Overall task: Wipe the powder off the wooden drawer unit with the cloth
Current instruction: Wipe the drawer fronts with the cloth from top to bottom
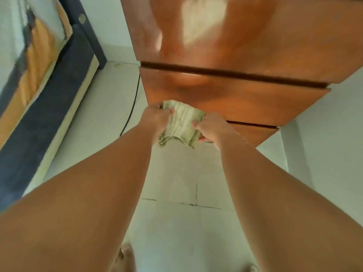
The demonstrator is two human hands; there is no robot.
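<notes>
A reddish wooden drawer unit (245, 99) fills the upper middle and right of the head view. A pale smear of powder (202, 22) lies on its top. A folded, pale green striped cloth (181, 124) hangs in front of the drawer fronts, below the top. My left hand (155, 118) grips the cloth's left edge and my right hand (212, 127) grips its right edge. Both arms reach forward from the bottom of the view.
A bed (29, 61) with an orange and grey cover on a dark frame stands at the left. A black cable (130, 112) runs down beside the unit onto the pale tiled floor (176, 193). A white wall (324, 134) is at the right.
</notes>
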